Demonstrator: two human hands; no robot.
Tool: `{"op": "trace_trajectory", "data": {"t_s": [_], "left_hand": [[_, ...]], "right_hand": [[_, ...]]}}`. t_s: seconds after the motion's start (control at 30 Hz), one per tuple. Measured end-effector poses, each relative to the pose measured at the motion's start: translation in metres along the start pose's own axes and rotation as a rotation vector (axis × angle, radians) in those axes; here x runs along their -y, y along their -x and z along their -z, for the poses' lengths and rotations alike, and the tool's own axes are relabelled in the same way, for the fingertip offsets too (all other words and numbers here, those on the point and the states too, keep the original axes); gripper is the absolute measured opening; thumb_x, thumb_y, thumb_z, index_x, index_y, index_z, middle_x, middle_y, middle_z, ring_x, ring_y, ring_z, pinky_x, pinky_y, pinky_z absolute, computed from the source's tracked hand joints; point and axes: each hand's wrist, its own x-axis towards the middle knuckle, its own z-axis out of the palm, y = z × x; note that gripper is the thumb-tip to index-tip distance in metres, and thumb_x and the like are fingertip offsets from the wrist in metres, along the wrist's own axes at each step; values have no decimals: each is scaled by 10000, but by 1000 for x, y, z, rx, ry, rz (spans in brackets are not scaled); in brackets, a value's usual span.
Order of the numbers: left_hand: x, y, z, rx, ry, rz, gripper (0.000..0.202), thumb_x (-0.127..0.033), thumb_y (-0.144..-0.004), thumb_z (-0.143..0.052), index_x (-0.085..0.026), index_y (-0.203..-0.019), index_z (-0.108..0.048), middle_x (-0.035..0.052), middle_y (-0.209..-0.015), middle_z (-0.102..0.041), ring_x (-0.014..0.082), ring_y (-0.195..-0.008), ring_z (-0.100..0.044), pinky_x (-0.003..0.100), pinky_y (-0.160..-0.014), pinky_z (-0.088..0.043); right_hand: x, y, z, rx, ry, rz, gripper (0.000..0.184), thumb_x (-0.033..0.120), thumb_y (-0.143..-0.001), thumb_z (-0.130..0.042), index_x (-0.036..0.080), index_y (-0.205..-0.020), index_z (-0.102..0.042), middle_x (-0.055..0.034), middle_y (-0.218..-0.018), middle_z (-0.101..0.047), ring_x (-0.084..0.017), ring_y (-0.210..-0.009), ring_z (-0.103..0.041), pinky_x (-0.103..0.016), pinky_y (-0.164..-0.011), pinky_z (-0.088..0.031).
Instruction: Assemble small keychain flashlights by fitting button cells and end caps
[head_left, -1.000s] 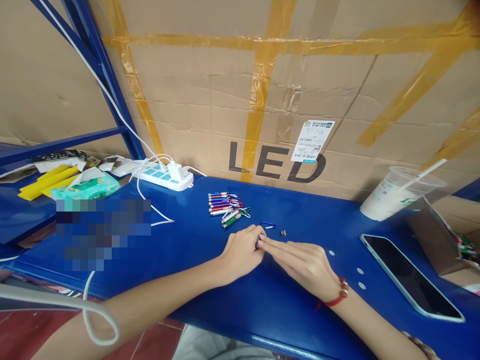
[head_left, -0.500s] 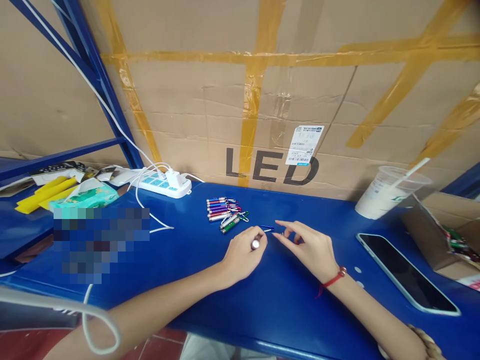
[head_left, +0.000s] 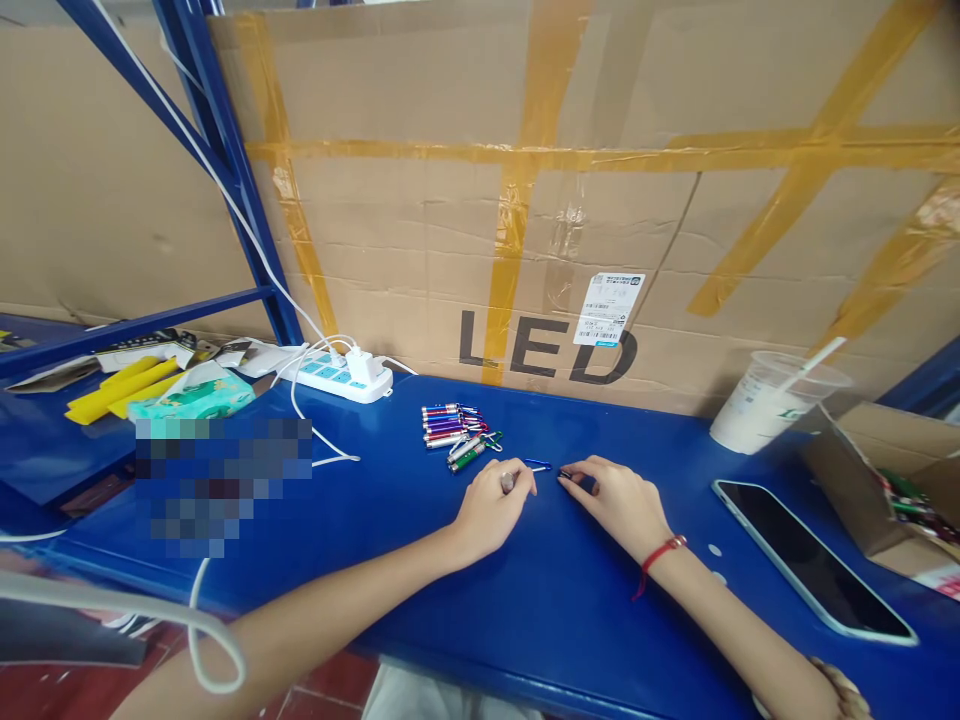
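Note:
My left hand is closed around a small keychain flashlight, its round end showing between the fingers. A blue carabiner clip sticks out past the fingertips on the right. Just across from it, my right hand pinches a small dark piece between thumb and fingers. That piece is too small to name. Beyond my left hand, several keychain flashlights in blue, purple, red and silver lie in a row with their clips to the right. A green one is nearest to me.
A phone, a plastic cup with a straw and an open carton stand at right. A power strip with white cables sits back left, near a green packet. A large cardboard box walls the table's back.
My right thumb and fingers have closed from a spread pose onto the small dark piece. My left hand keeps its hold on the flashlight. The camera view has shifted slightly.

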Motion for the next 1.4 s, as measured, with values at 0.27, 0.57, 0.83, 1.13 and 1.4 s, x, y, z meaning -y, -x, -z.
{"op": "trace_trajectory", "data": {"t_s": [0.27, 0.57, 0.83, 1.13, 1.4], "left_hand": [[4, -3, -2, -23, 18, 0, 412, -355, -889, -291, -196, -556, -473, -6, -609, -523, 162, -736, -515, 262, -710, -396], [5, -1, -2, -121, -55, -80, 321, -302, -901, -345, -207, -644, -511, 13, -817, -531, 183, -917, -476, 321, -869, -379], [8, -1, -3, -164, -85, -130, 199, -190, -883, -392, -240, -821, -575, 15, -931, -539, 175, -972, -490, 313, -876, -406], [9, -1, -6, -134, 9, -139, 179, -211, -875, -415, -230, -809, -581, 17, -905, -543, 176, -944, -509, 313, -873, -405], [2, -1, -4, -144, 335, -79, 237, -266, -857, -432, -182, -665, -544, -1, -778, -501, 138, -765, -475, 261, -740, -363]], "right_hand": [[5, 1, -1, -26, -160, 22, 154, 289, -769, -558, 278, -792, -710, 24, -737, -692, -110, -529, -620, -193, -429, -414], [11, 5, -1, 3, -263, 2, 160, 327, -780, -558, 284, -832, -703, 33, -772, -680, -98, -536, -597, -202, -468, -418], [12, 6, -2, -18, -286, 43, 168, 311, -791, -550, 280, -849, -705, 24, -783, -681, -90, -515, -587, -197, -462, -412], [10, 5, -4, 7, -305, 52, 170, 319, -796, -553, 275, -864, -703, 19, -794, -679, -90, -522, -583, -199, -469, -408], [10, 5, -6, -6, -316, 23, 167, 385, -778, -582, 257, -820, -680, 18, -806, -679, -94, -513, -584, -208, -476, -422]]}}
